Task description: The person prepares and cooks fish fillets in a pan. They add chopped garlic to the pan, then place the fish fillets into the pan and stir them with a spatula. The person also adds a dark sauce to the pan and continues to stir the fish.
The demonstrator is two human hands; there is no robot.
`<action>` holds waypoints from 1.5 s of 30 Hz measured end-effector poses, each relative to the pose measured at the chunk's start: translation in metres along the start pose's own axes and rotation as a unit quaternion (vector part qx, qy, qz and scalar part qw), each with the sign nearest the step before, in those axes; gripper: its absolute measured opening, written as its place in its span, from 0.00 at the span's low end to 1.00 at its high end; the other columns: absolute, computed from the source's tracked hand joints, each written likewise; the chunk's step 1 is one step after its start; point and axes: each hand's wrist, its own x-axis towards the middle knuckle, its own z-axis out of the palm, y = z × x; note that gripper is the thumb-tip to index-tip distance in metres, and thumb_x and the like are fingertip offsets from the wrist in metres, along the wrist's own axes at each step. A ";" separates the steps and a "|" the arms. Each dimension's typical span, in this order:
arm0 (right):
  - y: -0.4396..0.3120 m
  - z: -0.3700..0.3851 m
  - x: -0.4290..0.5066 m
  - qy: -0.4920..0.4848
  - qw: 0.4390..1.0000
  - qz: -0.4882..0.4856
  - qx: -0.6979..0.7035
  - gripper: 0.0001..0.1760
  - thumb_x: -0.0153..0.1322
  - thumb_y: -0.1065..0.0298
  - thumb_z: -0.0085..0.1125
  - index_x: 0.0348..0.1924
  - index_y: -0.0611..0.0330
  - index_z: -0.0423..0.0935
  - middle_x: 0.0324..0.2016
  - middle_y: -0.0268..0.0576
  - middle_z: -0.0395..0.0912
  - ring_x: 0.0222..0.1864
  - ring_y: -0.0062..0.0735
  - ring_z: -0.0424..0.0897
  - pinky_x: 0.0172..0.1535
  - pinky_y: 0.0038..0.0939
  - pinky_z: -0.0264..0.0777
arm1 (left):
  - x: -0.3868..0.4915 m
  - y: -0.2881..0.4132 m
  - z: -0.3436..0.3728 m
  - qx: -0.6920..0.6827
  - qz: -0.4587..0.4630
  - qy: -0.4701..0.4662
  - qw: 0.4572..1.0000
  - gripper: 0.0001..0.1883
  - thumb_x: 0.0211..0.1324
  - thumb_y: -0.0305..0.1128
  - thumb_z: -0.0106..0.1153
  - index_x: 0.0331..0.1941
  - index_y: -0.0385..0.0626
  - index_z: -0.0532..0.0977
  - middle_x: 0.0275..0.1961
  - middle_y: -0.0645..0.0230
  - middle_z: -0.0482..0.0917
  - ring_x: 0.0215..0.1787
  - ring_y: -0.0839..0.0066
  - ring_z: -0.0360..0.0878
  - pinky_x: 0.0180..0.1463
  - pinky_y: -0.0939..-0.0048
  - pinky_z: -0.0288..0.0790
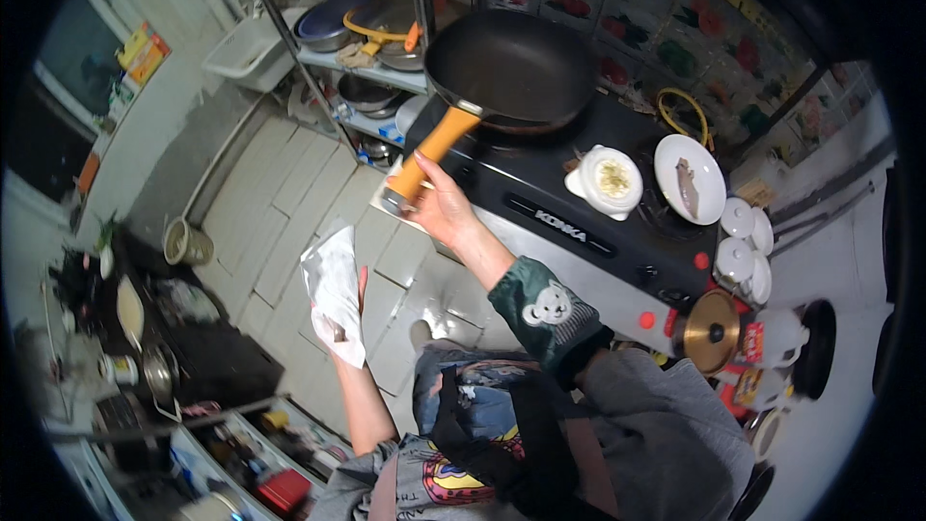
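Note:
My right hand (445, 206) grips the orange handle (434, 148) of a deep black frying pan (514, 69), its thumb along the handle. The pan is over the left part of a black gas stove (499, 174); whether it touches the burner, I cannot tell. A crumpled white sheet, paper or cloth, (336, 289) lies over my left hand (362, 288), which holds it above the floor and hides most of its fingers. On the stove's right part are a white lidded pot (611, 179) and a white plate (691, 159) with a greyish piece of food on it.
A metal shelf rack (362, 65) with pans stands at the back left, by a white sink (253, 51). White lidded jars (736, 257), a gold-lidded pot (711, 333) and plastic jugs (778, 340) crowd the right side. Open drawers (253, 449) are at lower left.

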 end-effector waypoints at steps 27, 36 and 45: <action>0.007 0.043 0.007 0.199 0.947 -0.238 -0.077 0.06 0.60 0.77 0.51 0.22 0.65 0.64 0.15 0.39 0.66 0.13 0.27 0.69 0.17 0.27 0.66 | 0.158 0.111 0.028 0.052 -0.121 -0.013 0.991 0.25 0.57 0.41 0.37 0.58 0.45 0.55 0.61 0.60 0.56 0.63 0.61 0.52 0.63 0.45 0.46; 0.019 0.034 0.009 0.183 0.949 -0.229 -0.116 0.05 0.60 0.76 0.50 0.27 0.64 0.63 0.16 0.38 0.64 0.14 0.24 0.67 0.18 0.26 0.64 | 0.160 0.097 0.027 0.050 -0.146 -0.022 0.988 0.25 0.57 0.42 0.39 0.57 0.45 0.56 0.61 0.60 0.57 0.62 0.60 0.53 0.63 0.44 0.48; 0.007 0.025 -0.014 0.189 0.950 -0.200 -0.145 0.07 0.62 0.74 0.49 0.31 0.64 0.62 0.16 0.36 0.64 0.13 0.22 0.66 0.16 0.23 0.62 | 0.153 0.079 0.033 0.031 -0.189 -0.009 0.981 0.23 0.59 0.42 0.35 0.56 0.43 0.58 0.60 0.61 0.59 0.61 0.62 0.55 0.63 0.47 0.47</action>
